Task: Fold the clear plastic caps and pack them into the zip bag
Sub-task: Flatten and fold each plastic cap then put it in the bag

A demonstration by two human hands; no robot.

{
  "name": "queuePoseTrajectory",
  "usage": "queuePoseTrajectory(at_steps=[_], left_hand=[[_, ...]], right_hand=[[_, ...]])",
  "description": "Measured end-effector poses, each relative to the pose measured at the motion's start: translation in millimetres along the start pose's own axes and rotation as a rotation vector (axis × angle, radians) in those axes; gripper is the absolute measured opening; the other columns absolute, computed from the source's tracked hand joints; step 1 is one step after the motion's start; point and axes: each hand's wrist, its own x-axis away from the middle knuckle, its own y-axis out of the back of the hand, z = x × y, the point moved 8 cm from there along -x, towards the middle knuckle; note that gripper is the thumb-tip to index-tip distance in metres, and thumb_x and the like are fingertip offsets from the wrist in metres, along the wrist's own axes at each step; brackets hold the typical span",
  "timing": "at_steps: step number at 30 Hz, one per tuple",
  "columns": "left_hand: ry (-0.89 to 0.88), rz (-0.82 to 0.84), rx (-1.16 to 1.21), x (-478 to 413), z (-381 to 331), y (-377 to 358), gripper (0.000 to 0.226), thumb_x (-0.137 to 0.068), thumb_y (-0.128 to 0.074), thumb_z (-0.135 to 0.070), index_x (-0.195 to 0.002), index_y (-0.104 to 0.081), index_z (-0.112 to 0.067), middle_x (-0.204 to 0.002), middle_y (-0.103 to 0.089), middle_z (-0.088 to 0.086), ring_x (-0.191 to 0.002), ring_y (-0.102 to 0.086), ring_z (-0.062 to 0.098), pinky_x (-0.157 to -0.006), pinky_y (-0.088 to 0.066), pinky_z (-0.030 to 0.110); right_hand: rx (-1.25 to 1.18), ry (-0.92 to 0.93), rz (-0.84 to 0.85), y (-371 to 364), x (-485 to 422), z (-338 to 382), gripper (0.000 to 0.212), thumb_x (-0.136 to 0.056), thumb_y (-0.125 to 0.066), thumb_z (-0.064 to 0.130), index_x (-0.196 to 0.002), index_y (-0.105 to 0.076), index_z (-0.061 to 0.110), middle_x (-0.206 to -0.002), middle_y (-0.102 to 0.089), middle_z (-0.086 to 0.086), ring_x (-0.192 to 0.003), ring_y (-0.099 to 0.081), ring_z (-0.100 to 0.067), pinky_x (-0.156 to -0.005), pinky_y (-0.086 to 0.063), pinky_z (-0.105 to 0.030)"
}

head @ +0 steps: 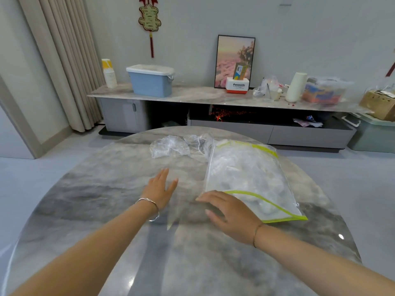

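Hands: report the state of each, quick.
Left hand: open, fingers straight, holding nothing.
Right hand: open, fingers spread, by the zip bag, gripping nothing.

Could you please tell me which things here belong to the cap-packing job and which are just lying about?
For the job: zip bag, already partly filled; loose clear plastic caps at the far side of the table; left hand and right hand, open near the bag.

Lying about, on the sideboard: blue bin, paper cups, framed picture, Panasonic box, white cylinder.
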Motion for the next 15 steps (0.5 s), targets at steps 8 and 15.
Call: queuePoseTrajectory(at_steps=[8, 15], left_hand=[[0.001, 0.024, -0.248, -83, 42, -1, 0.061, -0.098, -0.027, -0.050, -0.150, -0.010, -0.025, -0.159, 0.001, -0.003, -0.144, -0.010, 0.023, -0.115, -0.012, 0.036], [-0.068, -0.030, -0.345, -156, 36, -21, 0.064, -0.097, -0.022, -0.053, -0.150, 0.003, -0.027, -0.158, 0.012, -0.004, -0.145, 0.011, 0.020, -0.117, 0.006, 0.039]], right_hand=[[0.216, -0.299, -0.030, -7, -158, -83, 0.057, -0.097, -0.045, 0.027, -0.149, -0.021, 0.028, -0.159, 0.000, 0.002, -0.146, -0.003, -0.020, -0.117, -0.011, -0.034], [0.499, -0.536, 0.116, -37, -220, -165, 0.059, -0.098, -0.034, 0.045, -0.150, -0.008, 0.035, -0.157, 0.020, -0.004, -0.144, 0.011, -0.033, -0.116, 0.004, -0.041]])
